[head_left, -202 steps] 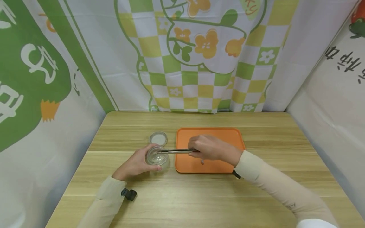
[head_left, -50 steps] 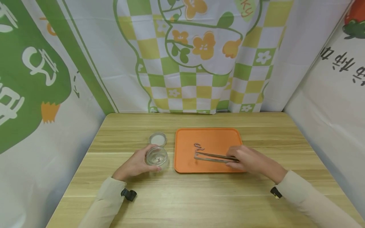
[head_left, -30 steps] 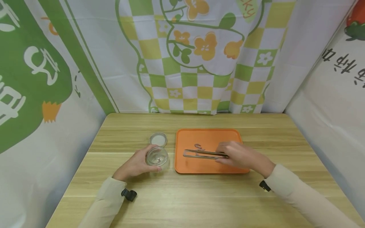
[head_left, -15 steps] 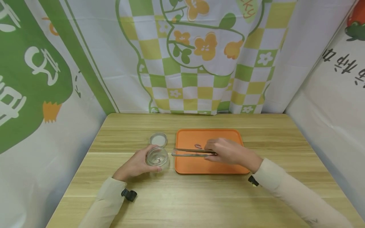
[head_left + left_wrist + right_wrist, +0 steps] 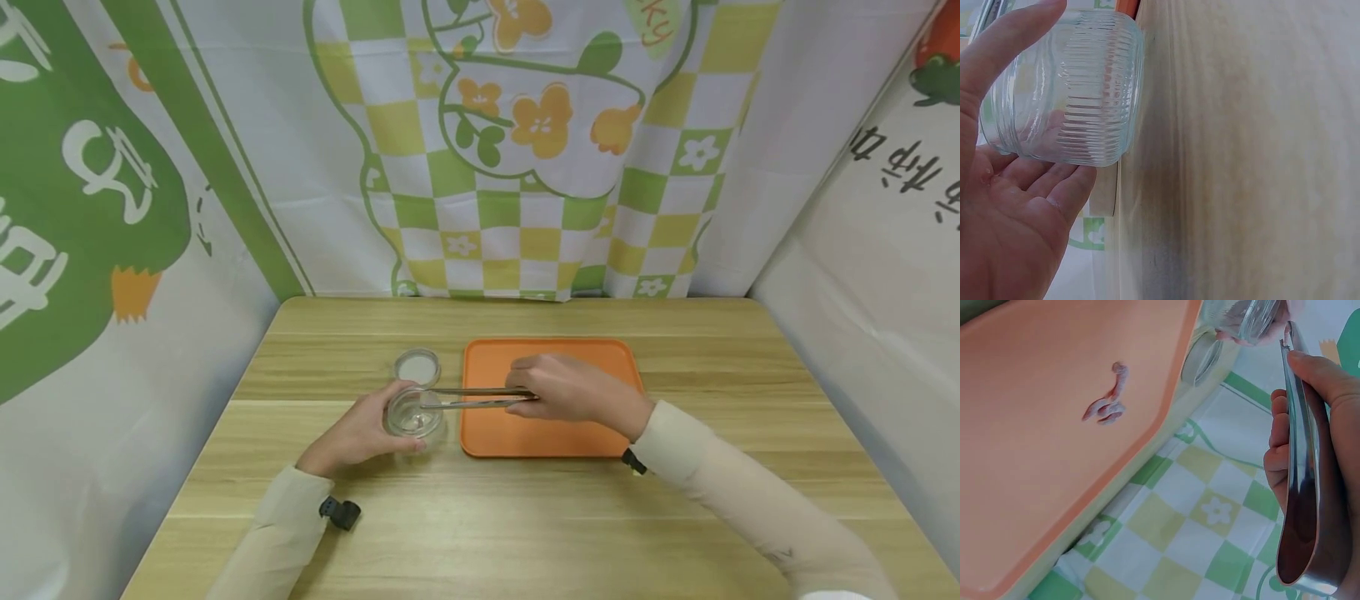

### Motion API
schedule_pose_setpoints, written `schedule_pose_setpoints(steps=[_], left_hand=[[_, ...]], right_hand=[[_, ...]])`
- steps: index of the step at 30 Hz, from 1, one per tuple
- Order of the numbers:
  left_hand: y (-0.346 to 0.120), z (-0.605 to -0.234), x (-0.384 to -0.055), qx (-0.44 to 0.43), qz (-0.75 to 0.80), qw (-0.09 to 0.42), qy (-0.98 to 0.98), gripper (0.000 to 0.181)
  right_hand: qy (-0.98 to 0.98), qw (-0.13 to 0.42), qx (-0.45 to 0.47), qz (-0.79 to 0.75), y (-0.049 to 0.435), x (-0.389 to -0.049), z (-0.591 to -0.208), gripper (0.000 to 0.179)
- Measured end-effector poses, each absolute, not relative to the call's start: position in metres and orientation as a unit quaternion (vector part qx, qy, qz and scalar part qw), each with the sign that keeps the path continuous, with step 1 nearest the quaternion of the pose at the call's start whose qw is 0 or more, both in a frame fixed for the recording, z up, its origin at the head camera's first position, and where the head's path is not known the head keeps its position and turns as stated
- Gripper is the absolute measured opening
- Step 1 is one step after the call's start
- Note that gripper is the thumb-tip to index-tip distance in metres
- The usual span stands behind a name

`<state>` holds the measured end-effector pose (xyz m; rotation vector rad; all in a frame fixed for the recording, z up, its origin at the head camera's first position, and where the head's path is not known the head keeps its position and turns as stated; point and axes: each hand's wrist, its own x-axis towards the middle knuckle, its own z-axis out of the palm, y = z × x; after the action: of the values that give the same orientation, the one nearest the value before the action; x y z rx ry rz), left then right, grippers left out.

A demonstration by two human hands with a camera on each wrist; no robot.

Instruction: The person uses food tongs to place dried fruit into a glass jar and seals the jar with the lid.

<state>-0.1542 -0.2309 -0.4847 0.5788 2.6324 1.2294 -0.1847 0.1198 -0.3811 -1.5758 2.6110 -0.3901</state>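
Observation:
My left hand (image 5: 360,431) grips a clear glass jar (image 5: 1100,87) with a ribbed lower wall, thumb on one side and fingers on the other. The jar's open mouth faces up in the head view, and something small shows at its bottom. My right hand (image 5: 573,390) holds metal tongs (image 5: 1302,462) between thumb and fingers, its forearm reaching across from the right. The tongs' tips overlap the jar's rim, their arms slightly apart; I cannot tell whether they pinch anything. Several small pinkish-grey, curled pieces (image 5: 1120,380) lie on the orange tray (image 5: 555,442), hidden by my right hand in the head view.
Just behind the jar, a round lid (image 5: 417,367) with a pale centre lies on the wooden table (image 5: 480,525). The tray is right of the jar. A patterned cloth (image 5: 525,208) hangs at the table's back edge, with printed sheets on both sides.
From over the tray, my right hand has moved left, bringing the tongs' tips to the jar's mouth. My left hand and the jar have stayed in place.

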Motion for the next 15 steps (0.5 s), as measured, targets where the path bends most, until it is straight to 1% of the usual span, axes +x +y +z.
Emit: schedule_pose_setpoints(steps=[7, 15], left_hand=[[-0.231, -0.484, -0.155, 0.194, 0.412, 0.090, 0.886, 0.096], [-0.231, -0.485, -0.155, 0.195, 0.413, 0.092, 0.885, 0.096]], right_hand=[[0.845, 0.041, -0.519, -0.118, 0.107, -0.189, -0.384, 0.020], [0.849, 0.044, -0.516, -0.102, 0.099, -0.191, -0.388, 0.018]])
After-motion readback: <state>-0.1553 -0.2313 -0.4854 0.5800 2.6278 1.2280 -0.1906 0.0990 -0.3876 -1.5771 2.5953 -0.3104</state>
